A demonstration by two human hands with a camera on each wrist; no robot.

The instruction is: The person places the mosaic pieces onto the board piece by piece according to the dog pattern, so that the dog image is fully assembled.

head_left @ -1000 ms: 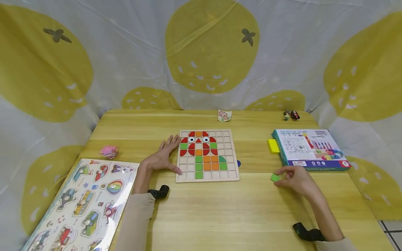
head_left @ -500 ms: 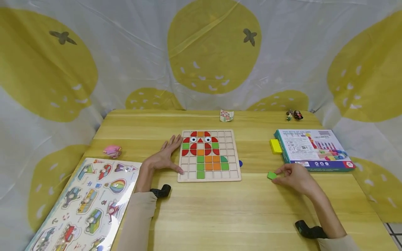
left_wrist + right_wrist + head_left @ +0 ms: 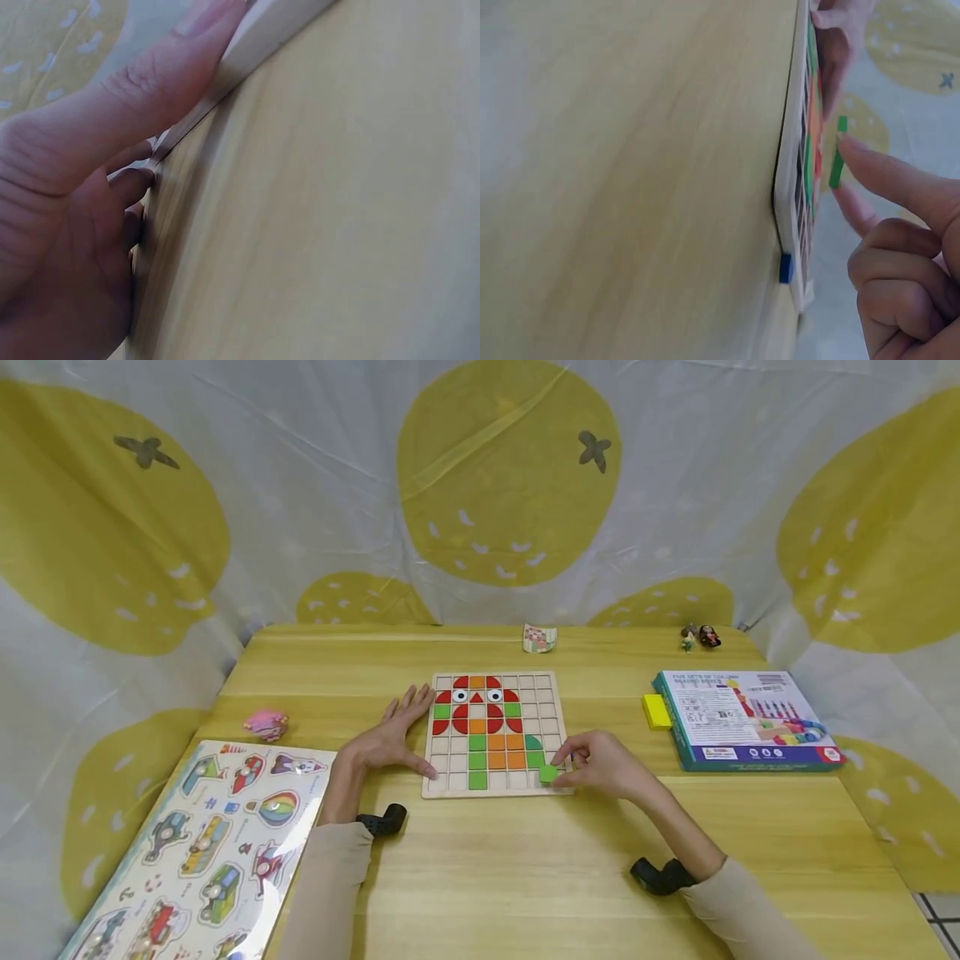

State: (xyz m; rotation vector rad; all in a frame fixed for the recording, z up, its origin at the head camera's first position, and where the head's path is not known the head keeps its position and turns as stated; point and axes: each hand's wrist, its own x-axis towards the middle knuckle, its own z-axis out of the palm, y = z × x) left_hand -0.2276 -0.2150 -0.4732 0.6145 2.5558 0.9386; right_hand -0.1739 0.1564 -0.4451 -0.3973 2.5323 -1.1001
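A wooden grid board lies on the table, its cells partly filled with red, orange and green tiles that form a bird-like figure with two eye tiles. My left hand rests along the board's left side, fingers spread and thumb on the near-left corner. Between thumb and forefinger, my right hand pinches a green square tile over the lower right cells. In the right wrist view that green tile is held edge-on, apart from the board; the other fingers are curled in.
A blue piece sits against the board's right edge. To the right are a yellow block and a boxed toy set. A vehicle puzzle board and a pink toy lie left. A small patterned card and figurines stand behind.
My right hand has carried the green square tile leftward from the open table to above the board's lower right. My left hand stays in place at the board's left side.
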